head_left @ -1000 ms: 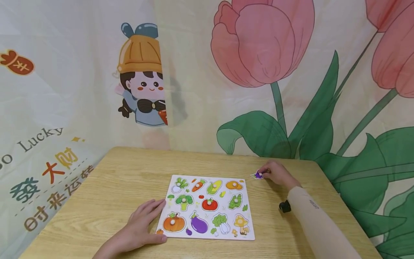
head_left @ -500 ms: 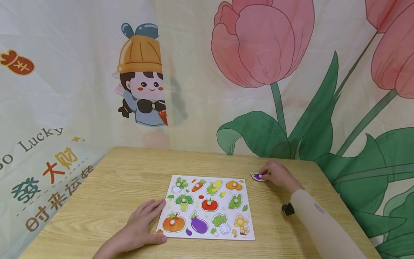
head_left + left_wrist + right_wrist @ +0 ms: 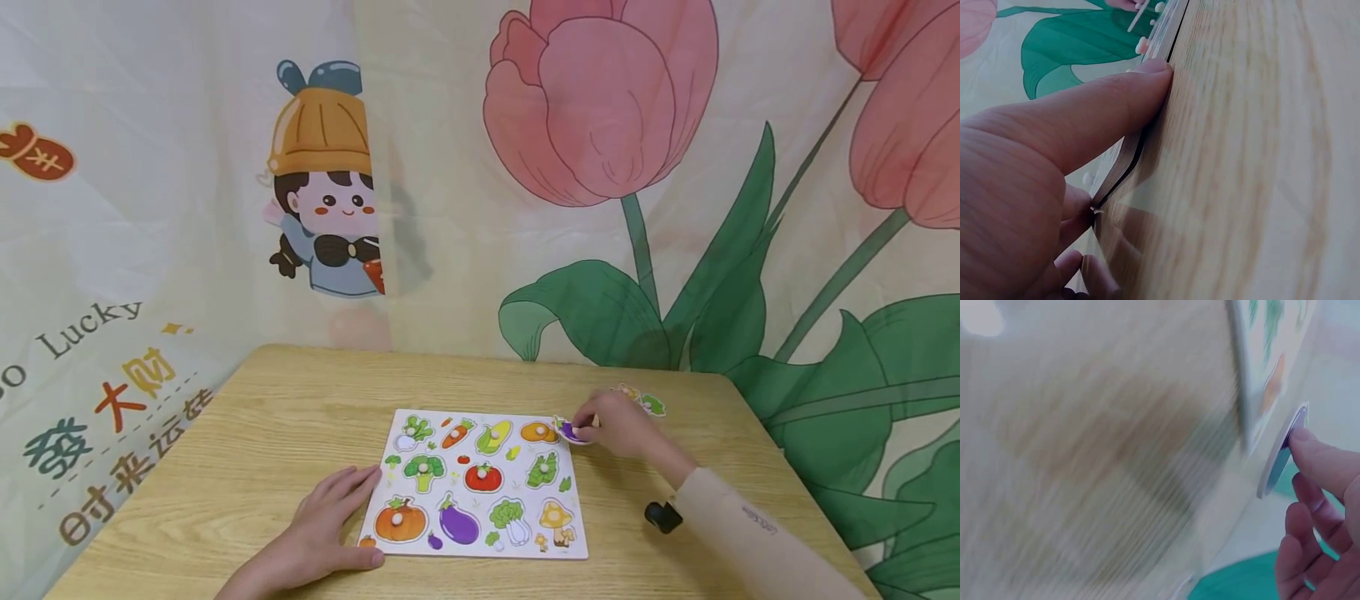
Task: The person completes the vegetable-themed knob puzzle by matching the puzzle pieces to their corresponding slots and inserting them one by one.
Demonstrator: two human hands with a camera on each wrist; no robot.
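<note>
Green piece lies on wooden table.

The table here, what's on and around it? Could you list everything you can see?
table: one, light wood, fills the foreground.
puzzle board: one, white with coloured vegetable pieces, middle of the table.
purple piece: one, at the board's far right corner.
loose pieces: a few, green and orange, on the table behind the right hand.
backdrop: one, cream with pink tulips and a cartoon child, behind the table.
left hand: flat, fingers against the board's near left edge.
right hand: pinches the purple piece.
</note>
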